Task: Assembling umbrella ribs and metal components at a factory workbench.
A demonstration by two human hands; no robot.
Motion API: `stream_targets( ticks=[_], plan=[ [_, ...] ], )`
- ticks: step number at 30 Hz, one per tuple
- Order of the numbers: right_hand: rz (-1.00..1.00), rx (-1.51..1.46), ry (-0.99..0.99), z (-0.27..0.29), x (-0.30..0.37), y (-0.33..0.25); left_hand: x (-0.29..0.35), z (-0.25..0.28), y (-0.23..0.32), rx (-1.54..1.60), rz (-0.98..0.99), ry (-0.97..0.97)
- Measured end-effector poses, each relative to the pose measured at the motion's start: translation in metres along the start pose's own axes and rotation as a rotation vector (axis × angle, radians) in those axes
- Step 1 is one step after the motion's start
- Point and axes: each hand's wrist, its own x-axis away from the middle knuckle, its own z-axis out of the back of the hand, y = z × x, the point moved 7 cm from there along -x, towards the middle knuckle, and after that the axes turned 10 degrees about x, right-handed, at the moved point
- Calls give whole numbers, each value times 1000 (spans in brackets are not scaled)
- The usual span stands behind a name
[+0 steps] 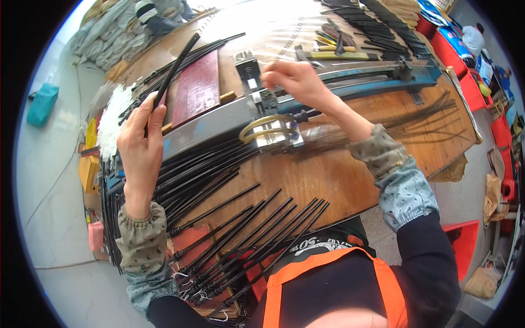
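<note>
A slim black rod (176, 70) slants up and away from my left hand (141, 136), whose fingers and thumb are closed round its lower end. My right hand (298, 79) is raised, fingers curled together, just beside a small metal clamping device (262, 104). Whatever its fingertips may hold is too small and blurred to make out. Yellowish air hoses (257, 124) loop over the device, which is mounted on a long grey and blue metal rail (208, 127) crossing the wooden table (328, 188).
Several black rods (257, 224) lie nearest me, with more bunched along the rail's left part. Thin dark wires (421, 123) spread on the right. A dark red board (197, 87), pliers (328, 41) and further black rods (377, 27) lie beyond. Red bins (476, 90) line the right side.
</note>
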Motion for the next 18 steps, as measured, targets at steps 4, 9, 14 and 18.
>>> stream_targets(
  ticks=[4,9,14,18],
  plan=[
    [131,210,-102,-38,-29,-20,37,31,-22,-11,87,-1],
    [116,184,-95,-53,-37,-10,80,41,-52,-23,277,-62],
    [167,411,-381,-101,-50,-17,76,30,-55,29,213,-8],
    [263,752,-194,-84,-40,-5,68,18,-63,-31,255,-77]
  ],
)
